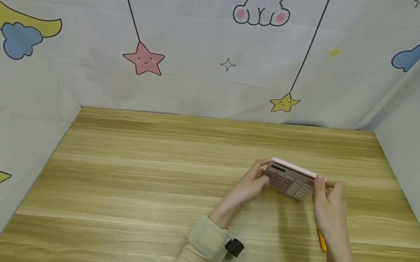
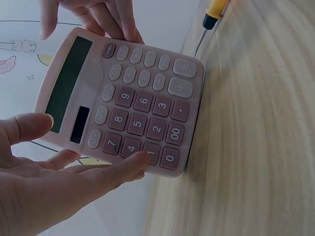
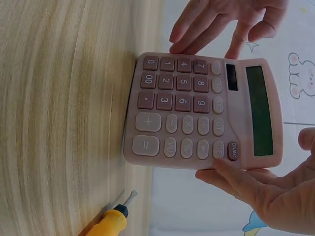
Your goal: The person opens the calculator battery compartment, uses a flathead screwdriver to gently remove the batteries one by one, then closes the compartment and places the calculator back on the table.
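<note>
Calculator [image 1: 289, 181]: one, pink, darker number keys; raised over the right half of the worktop [image 1: 134, 183], tilted, display end uppermost, keys facing the person. Contact of its lower edge with the surface: cannot tell.

Left hand [image 1: 248, 188]: grip closed about the calculator's left edge, one digit lying across the keys.

Right hand [image 1: 330, 211]: grip closed on the calculator's right edge.

Screwdriver [image 3: 109, 223]: one, yellow handle, black collar, metal shaft; on the worktop, right side, nearer than the calculator, partly hidden by the right arm in the head view.

Backdrop [image 1: 191, 91]: white cloth, printed stars, moons, bear; far, left and right sides.
</note>
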The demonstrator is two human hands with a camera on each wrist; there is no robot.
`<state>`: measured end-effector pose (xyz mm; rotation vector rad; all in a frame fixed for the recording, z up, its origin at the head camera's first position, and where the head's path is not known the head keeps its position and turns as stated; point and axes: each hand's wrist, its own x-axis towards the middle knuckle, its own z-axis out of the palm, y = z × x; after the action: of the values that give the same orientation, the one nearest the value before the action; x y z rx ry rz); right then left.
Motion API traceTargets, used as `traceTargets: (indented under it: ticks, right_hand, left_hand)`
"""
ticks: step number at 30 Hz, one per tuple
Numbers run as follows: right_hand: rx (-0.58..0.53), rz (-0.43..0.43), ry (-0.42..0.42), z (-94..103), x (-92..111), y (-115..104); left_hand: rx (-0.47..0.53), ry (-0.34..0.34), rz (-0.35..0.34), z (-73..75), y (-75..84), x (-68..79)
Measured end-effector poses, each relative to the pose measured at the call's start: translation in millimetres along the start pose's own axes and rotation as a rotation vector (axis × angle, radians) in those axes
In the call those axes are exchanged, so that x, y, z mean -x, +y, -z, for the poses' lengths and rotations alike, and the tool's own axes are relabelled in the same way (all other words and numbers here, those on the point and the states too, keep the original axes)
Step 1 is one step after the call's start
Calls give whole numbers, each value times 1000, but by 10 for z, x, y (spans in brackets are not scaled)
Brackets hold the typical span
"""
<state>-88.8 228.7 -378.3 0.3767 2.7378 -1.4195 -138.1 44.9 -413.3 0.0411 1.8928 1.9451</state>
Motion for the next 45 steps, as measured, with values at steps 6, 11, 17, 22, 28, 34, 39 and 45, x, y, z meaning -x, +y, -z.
traceTargets:
  ticks: [6, 11, 17, 22, 28, 34, 39, 45]
  right_hand:
    - [-48, 30, 8, -4, -4, -17]
    - [-68, 31, 46, -27, -4, -11]
    - [-93, -15, 106, -68, 6, 0]
    - [-120, -36, 114, -83, 18, 2]
    - [-133, -15, 87, -71, 31, -1]
    - [-82, -42, 87, -60, 24, 6]
    - [-47, -71, 84, -45, 36, -1]
    - [-33, -91, 69, -34, 36, 6]
  left_hand:
    - [45, -4, 16, -11, 17, -5]
    - [67, -21, -5, -6, 30, -7]
    - [80, -48, -19, 2, 14, 1]
    - [94, -60, -29, 9, -4, 8]
    - [104, -60, -16, 5, -9, 14]
    - [127, -54, -10, -18, -2, 17]
    - [136, -32, -3, -40, 5, 12]
    - [145, -16, 17, -36, 12, 10]
